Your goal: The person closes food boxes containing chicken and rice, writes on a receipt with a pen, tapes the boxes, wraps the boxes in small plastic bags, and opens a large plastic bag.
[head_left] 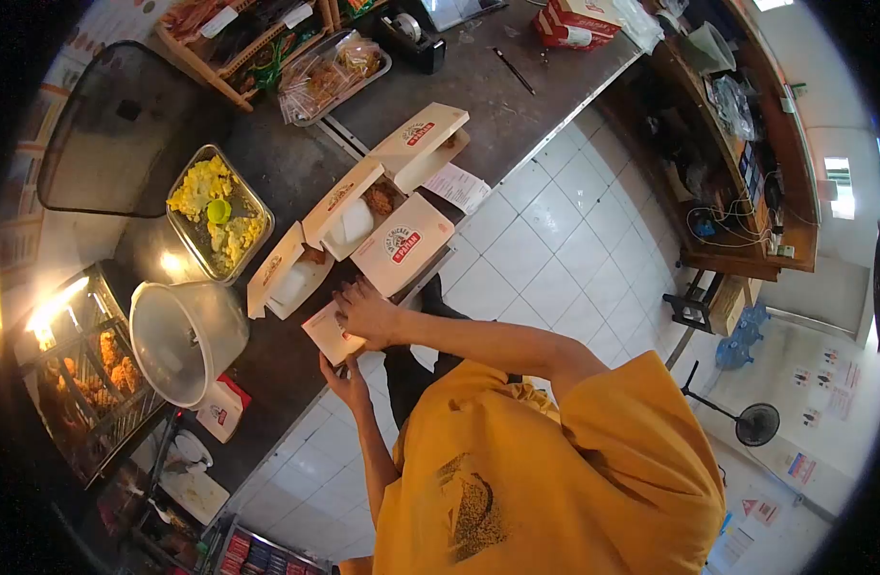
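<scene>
A small white food box (327,332) with red print is at the counter's edge, between my two hands. My left hand (347,385) grips its near side from below, fingers closed around the edge. My right hand (366,314) lies over its top, with the fingers bent onto the lid and partly covering the print. Beside it stands a closed chicken box (403,245). Open boxes (289,280) alongside hold white wrapped portions (352,230) and fried chicken (380,198). Another box (421,142) farther back has its lid raised.
A metal tray (260,251) holds yellow-green food with a green round item. Nearby are a clear plastic tub (186,350), a lit case of fried chicken (104,369), a tray of packets (330,81) and a paper slip (457,188). The counter edge (555,125) borders a tiled floor.
</scene>
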The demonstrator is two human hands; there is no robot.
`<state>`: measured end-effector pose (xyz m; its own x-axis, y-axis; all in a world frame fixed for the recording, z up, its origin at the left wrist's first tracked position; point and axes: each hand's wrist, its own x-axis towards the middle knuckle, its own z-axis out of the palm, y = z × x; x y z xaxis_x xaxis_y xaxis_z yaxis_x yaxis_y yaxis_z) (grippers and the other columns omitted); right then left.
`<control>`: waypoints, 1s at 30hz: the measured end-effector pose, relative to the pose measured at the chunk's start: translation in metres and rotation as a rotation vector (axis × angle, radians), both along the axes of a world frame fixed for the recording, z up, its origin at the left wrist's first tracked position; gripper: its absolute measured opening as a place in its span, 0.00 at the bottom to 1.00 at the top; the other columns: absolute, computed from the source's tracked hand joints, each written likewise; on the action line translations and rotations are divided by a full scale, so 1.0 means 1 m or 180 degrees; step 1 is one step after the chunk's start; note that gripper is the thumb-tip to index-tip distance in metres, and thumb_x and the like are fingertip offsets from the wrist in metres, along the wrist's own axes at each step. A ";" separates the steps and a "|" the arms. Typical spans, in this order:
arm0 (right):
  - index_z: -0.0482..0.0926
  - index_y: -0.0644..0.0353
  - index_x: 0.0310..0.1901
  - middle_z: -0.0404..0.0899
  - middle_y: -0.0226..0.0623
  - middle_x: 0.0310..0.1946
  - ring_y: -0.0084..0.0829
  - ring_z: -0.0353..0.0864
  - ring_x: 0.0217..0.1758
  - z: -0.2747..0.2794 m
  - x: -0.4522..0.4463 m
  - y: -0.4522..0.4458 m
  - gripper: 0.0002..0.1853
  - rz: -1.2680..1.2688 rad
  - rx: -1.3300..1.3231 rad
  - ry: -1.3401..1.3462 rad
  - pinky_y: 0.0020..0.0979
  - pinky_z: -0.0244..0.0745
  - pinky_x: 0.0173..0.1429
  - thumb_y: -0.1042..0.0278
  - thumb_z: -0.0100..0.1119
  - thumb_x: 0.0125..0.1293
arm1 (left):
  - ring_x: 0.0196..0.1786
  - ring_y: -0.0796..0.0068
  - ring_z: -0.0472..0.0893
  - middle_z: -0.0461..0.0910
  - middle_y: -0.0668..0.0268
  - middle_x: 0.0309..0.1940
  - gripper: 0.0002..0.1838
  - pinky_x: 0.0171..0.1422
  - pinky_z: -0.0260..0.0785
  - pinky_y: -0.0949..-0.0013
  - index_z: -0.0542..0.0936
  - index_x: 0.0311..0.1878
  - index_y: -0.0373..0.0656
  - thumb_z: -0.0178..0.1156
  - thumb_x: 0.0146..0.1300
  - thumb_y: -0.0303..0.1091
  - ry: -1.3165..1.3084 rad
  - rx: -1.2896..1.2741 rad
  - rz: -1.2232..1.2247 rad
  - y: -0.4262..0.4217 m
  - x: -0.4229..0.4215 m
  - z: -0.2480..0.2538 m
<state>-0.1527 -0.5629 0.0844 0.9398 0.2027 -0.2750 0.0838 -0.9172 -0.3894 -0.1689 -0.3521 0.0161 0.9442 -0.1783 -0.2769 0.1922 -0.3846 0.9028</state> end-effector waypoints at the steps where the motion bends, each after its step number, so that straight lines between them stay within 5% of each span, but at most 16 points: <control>1: 0.80 0.58 0.59 0.72 0.58 0.63 0.57 0.68 0.71 0.018 0.011 -0.009 0.30 0.0170 0.0188 0.0202 0.61 0.63 0.70 0.53 0.66 0.57 | 0.59 0.67 0.77 0.73 0.55 0.64 0.31 0.54 0.75 0.66 0.67 0.71 0.37 0.67 0.68 0.30 0.0080 -0.0059 -0.0005 0.003 0.001 -0.003; 5: 0.87 0.57 0.44 0.85 0.53 0.37 0.51 0.87 0.47 0.053 0.052 -0.028 0.18 0.0036 0.0749 0.0619 0.53 0.81 0.50 0.58 0.65 0.54 | 0.61 0.68 0.76 0.72 0.56 0.66 0.33 0.56 0.76 0.67 0.67 0.73 0.37 0.68 0.67 0.29 -0.0115 0.0140 0.0154 0.001 -0.007 -0.012; 6: 0.86 0.57 0.39 0.84 0.48 0.26 0.51 0.87 0.34 0.025 0.058 -0.024 0.13 0.0112 0.0845 -0.0299 0.47 0.83 0.38 0.64 0.64 0.52 | 0.62 0.68 0.76 0.71 0.56 0.67 0.34 0.57 0.76 0.67 0.66 0.74 0.37 0.69 0.66 0.29 -0.0156 -0.0022 0.0243 -0.001 -0.007 -0.013; 8: 0.85 0.57 0.36 0.85 0.45 0.29 0.52 0.87 0.34 0.023 0.075 -0.029 0.10 0.0148 0.0673 -0.0464 0.50 0.82 0.41 0.68 0.62 0.51 | 0.64 0.66 0.75 0.71 0.54 0.68 0.34 0.59 0.77 0.65 0.67 0.73 0.37 0.68 0.67 0.29 0.0135 -0.0173 0.0368 -0.001 -0.004 -0.025; 10: 0.85 0.56 0.38 0.85 0.45 0.32 0.50 0.87 0.39 0.022 0.085 -0.035 0.11 -0.0150 0.0518 -0.0516 0.49 0.81 0.44 0.68 0.62 0.51 | 0.64 0.64 0.75 0.72 0.54 0.66 0.32 0.61 0.76 0.63 0.69 0.71 0.35 0.68 0.65 0.27 -0.0888 0.0219 0.0095 -0.014 0.005 -0.026; 11: 0.85 0.55 0.38 0.85 0.43 0.34 0.48 0.86 0.43 0.021 0.084 -0.038 0.10 -0.0255 0.0532 -0.1094 0.46 0.80 0.47 0.69 0.60 0.53 | 0.64 0.61 0.75 0.73 0.51 0.66 0.32 0.67 0.72 0.61 0.70 0.70 0.35 0.69 0.64 0.29 -0.0121 -0.0458 0.0485 -0.027 0.006 -0.010; 13: 0.85 0.55 0.33 0.84 0.43 0.38 0.43 0.83 0.46 0.047 0.094 -0.034 0.06 -0.0335 0.0361 -0.0823 0.44 0.77 0.56 0.70 0.60 0.55 | 0.69 0.59 0.73 0.71 0.51 0.69 0.37 0.70 0.69 0.59 0.70 0.72 0.39 0.71 0.60 0.33 -0.0875 0.1019 -0.0038 -0.016 0.010 -0.037; 14: 0.86 0.54 0.35 0.84 0.39 0.42 0.42 0.81 0.49 0.041 0.093 -0.025 0.08 -0.0471 0.0324 -0.1217 0.43 0.78 0.55 0.71 0.58 0.55 | 0.70 0.59 0.72 0.70 0.52 0.71 0.37 0.69 0.70 0.59 0.68 0.73 0.40 0.70 0.61 0.34 0.0197 -0.0003 0.0237 -0.025 0.013 0.001; 15: 0.85 0.54 0.36 0.84 0.36 0.41 0.41 0.80 0.49 0.052 0.094 -0.016 0.09 -0.0453 0.0425 -0.1142 0.41 0.77 0.56 0.72 0.58 0.55 | 0.71 0.59 0.71 0.71 0.52 0.70 0.37 0.68 0.71 0.60 0.66 0.74 0.39 0.69 0.64 0.35 0.0197 -0.0546 0.0260 -0.018 0.012 0.000; 19: 0.83 0.58 0.42 0.82 0.39 0.40 0.42 0.79 0.49 0.100 0.092 0.046 0.12 -0.1082 0.0183 -0.1821 0.40 0.74 0.61 0.71 0.60 0.55 | 0.69 0.60 0.74 0.74 0.52 0.66 0.36 0.67 0.71 0.61 0.67 0.72 0.35 0.70 0.64 0.32 -0.0387 0.0037 0.0948 0.078 0.040 0.000; 22: 0.83 0.63 0.45 0.83 0.45 0.41 0.45 0.81 0.50 0.111 0.095 0.139 0.13 -0.0602 0.1229 -0.1358 0.43 0.77 0.58 0.71 0.62 0.58 | 0.69 0.60 0.74 0.74 0.52 0.66 0.33 0.71 0.68 0.59 0.67 0.72 0.36 0.67 0.65 0.29 -0.1205 0.0105 0.1799 0.198 0.092 -0.012; 23: 0.83 0.64 0.46 0.83 0.47 0.41 0.47 0.82 0.50 0.102 0.099 0.172 0.14 -0.0460 0.1573 -0.0899 0.44 0.78 0.55 0.70 0.64 0.59 | 0.69 0.60 0.73 0.72 0.52 0.67 0.33 0.72 0.67 0.59 0.66 0.72 0.34 0.65 0.66 0.28 -0.0687 0.0478 0.2223 0.236 0.116 -0.012; 25: 0.80 0.66 0.52 0.83 0.54 0.45 0.54 0.82 0.51 0.049 0.124 0.240 0.20 -0.0540 0.2248 -0.0304 0.49 0.77 0.56 0.62 0.63 0.62 | 0.68 0.59 0.73 0.71 0.50 0.67 0.33 0.71 0.66 0.63 0.64 0.73 0.32 0.63 0.67 0.28 -0.1716 0.1322 0.1802 0.309 0.157 -0.023; 27: 0.72 0.65 0.62 0.81 0.57 0.51 0.61 0.79 0.56 0.024 0.165 0.280 0.29 -0.0727 0.2874 -0.0008 0.51 0.75 0.62 0.62 0.64 0.61 | 0.67 0.62 0.73 0.72 0.51 0.65 0.32 0.69 0.66 0.64 0.65 0.72 0.32 0.63 0.68 0.30 -0.0733 0.0366 0.2035 0.345 0.194 -0.014; 29: 0.66 0.64 0.67 0.79 0.61 0.52 0.64 0.78 0.54 -0.073 0.184 0.337 0.32 -0.1128 0.2324 -0.1297 0.52 0.76 0.60 0.63 0.62 0.62 | 0.66 0.64 0.73 0.72 0.51 0.64 0.33 0.68 0.67 0.64 0.65 0.72 0.32 0.65 0.69 0.34 0.0069 -0.0371 0.1911 0.367 0.216 -0.030; 30: 0.62 0.64 0.69 0.79 0.64 0.52 0.64 0.79 0.53 -0.074 0.187 0.346 0.35 -0.1379 0.2634 -0.0625 0.53 0.77 0.58 0.64 0.62 0.62 | 0.66 0.64 0.73 0.72 0.52 0.65 0.33 0.68 0.67 0.64 0.65 0.72 0.32 0.66 0.69 0.35 -0.0098 -0.0323 0.1688 0.358 0.210 -0.037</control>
<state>0.0346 -0.2169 0.0109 0.9930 -0.1142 -0.0299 -0.0656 -0.3237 -0.9439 0.0409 0.0060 -0.0204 0.9194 0.3005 -0.2538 0.3090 -0.1525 0.9388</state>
